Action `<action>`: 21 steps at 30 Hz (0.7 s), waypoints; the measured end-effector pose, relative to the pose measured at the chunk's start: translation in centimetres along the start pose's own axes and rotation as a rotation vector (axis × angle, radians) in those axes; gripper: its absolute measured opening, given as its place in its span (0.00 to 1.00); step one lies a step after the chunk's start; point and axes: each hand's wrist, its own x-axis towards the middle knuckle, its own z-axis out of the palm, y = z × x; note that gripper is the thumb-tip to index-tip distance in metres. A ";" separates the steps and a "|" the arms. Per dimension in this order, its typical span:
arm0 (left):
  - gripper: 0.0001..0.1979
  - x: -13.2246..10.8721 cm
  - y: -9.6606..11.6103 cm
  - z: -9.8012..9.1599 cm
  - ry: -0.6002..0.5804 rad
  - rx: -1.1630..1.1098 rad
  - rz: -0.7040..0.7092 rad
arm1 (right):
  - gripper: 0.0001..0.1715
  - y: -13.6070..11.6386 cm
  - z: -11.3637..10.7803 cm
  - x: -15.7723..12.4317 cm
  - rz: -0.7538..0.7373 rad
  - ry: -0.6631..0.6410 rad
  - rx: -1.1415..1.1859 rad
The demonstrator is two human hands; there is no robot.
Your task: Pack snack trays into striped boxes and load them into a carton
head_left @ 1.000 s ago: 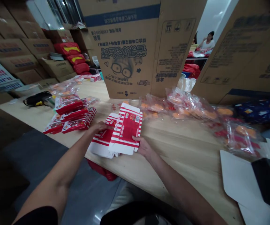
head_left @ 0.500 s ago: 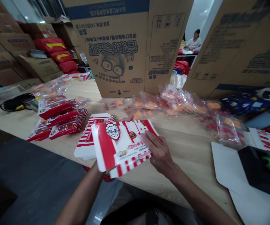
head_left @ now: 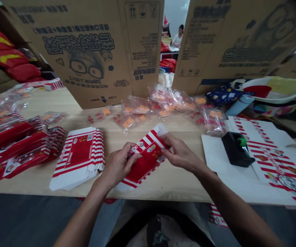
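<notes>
Between my hands, over the front of the table, is a red and white striped carton (head_left: pixel 144 164), its plain red panel facing up. My left hand (head_left: pixel 119 161) grips it at the left, thumb on top. At its upper right end my right hand (head_left: pixel 177 151) pinches the edge beside a white end flap. A stack of flat striped cartons (head_left: pixel 79 154) lies to the left of my left hand. Farther left, filled cartons (head_left: pixel 22 144) are piled up. Clear packets with orange and red pieces (head_left: pixel 140 108) lie in a row behind my hands.
A black tape dispenser (head_left: pixel 236 149) sits on white and striped card sheets (head_left: pixel 271 164) at the right. Large brown cardboard boxes (head_left: pixel 91 68) stand along the back. A pale blue bottle (head_left: pixel 240 104) lies near a white basin (head_left: pixel 286 91). Another person (head_left: pixel 178 37) sits far behind.
The carton has turned from its side with the printed face to its red panel. My left hand now shows on top of it. The view has swung to the right.
</notes>
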 end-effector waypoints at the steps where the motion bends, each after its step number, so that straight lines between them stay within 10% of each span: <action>1: 0.16 -0.1 0.4 0.2 -0.014 0.028 0.047 | 0.14 0.5 -0.1 0.1 0.067 -0.124 0.115; 4: 0.30 -0.4 1.7 1.5 -0.048 0.062 0.158 | 0.17 1.1 0.0 0.1 0.185 -0.368 0.458; 8: 0.25 -1.0 3.2 3.7 -0.130 -0.137 0.106 | 0.15 -0.6 -0.4 -0.2 0.025 -0.342 0.402; 14: 0.19 -0.4 3.5 4.9 0.257 -0.617 -0.293 | 0.18 -1.2 -0.1 0.1 -0.155 0.503 0.111; 21: 0.19 -0.5 4.5 6.5 0.365 -0.512 -0.248 | 0.31 3.1 5.5 1.3 0.179 0.530 0.857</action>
